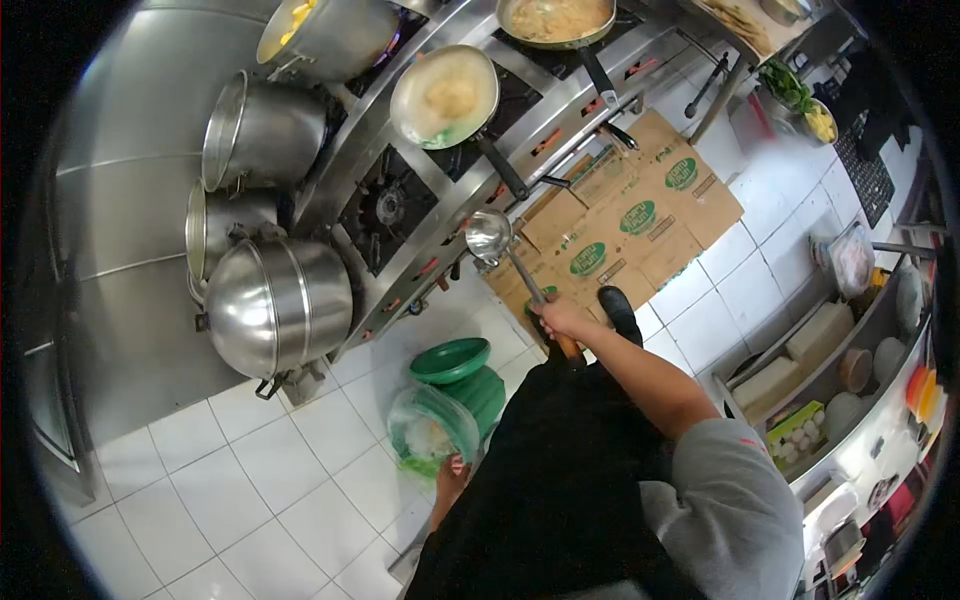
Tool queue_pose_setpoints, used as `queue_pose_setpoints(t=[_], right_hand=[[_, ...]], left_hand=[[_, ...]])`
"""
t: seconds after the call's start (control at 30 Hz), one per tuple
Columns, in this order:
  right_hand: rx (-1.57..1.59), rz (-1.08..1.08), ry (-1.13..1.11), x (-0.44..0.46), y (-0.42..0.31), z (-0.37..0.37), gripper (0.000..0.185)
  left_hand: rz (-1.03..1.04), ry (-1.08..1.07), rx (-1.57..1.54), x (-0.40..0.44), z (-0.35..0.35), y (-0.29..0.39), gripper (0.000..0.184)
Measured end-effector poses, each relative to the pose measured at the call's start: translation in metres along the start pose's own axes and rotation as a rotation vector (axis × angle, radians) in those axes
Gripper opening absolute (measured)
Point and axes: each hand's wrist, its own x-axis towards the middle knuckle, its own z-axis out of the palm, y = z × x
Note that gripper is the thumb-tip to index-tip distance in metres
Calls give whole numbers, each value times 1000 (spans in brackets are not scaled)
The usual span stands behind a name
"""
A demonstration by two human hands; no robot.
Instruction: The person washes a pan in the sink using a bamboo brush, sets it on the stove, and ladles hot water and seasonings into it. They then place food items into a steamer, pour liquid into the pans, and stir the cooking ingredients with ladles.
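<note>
My right hand is closed around the handle of a metal ladle, whose bowl is near the front edge of the stove. Low on the left, my left hand grips the rim of a translucent greenish tub with something whitish inside, too unclear to name. Behind that tub stands a green container with a round dark-green basin or lid at its top. A frying pan with pale, creamy contents sits on the stove, beyond the ladle.
The stove carries a second pan and a bare burner. Large steel pots and a domed pot line the left. Flattened cardboard covers the tiled floor. A counter on the right holds eggs and bowls.
</note>
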Motion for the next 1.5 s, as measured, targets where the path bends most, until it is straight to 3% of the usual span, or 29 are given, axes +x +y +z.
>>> queue_pose_setpoints(t=[0.1, 0.13, 0.23, 0.33, 0.43, 0.57, 0.7, 0.8, 0.83, 0.9, 0.97, 1.0, 1.07, 1.13, 1.17, 1.3, 1.37, 1.47, 1.5], right_hand=[[-225, -92, 87, 27, 25, 5, 23], [-137, -39, 80, 24, 24, 6, 23], [-3, 76, 49, -2, -4, 13, 23], [-57, 120, 43, -32, -35, 22, 22], [25, 113, 67, -34, -29, 34, 21], [74, 102, 111, -36, -24, 50, 20], [91, 125, 134, -38, -25, 52, 21], [108, 182, 223, -40, -14, 34, 22], [30, 110, 278, -47, -13, 25, 25], [93, 121, 326, -66, -6, 0, 26], [132, 76, 412, -93, 4, -26, 27], [146, 105, 469, -110, 3, -40, 27], [214, 63, 590, -150, -1, -64, 28], [202, 43, 791, -184, -5, -86, 24], [190, 21, 852, -201, -10, -96, 23], [45, -241, 1033, -261, -51, -132, 21], [12, -430, 1088, -273, -71, -154, 35], [-171, -639, 1064, -271, -115, -197, 41], [-125, -637, 960, -274, -137, -202, 41]], left_hand=[[-28, -48, -17, 41, -11, -18, 46], [-30, -74, 3, 59, -18, -25, 47], [48, -131, 77, 56, -54, 56, 50], [352, -18, 318, 100, -68, 7, 53], [201, -119, 100, 132, -94, 3, 51], [182, -139, 251, 156, -118, 15, 49], [171, -278, 149, 243, -113, -83, 46], [471, -294, 238, 251, -117, -68, 43], [576, -302, 260, 258, -110, -60, 41], [1202, -217, 824, 287, -84, -56, 36], [1308, -214, 795, 299, -62, -39, 30], [1101, -286, 492, 299, -57, -31, 27], [886, -380, 421, 295, -34, 0, 24], [856, -408, 879, 295, -6, 37, 24], [799, -454, 905, 294, 8, 55, 25], [277, -713, 359, 278, 62, 149, 34], [59, -816, 136, 271, 84, 204, 39], [7, -691, -88, 253, 83, 305, 48], [184, -508, -181, 265, 95, 315, 50]])
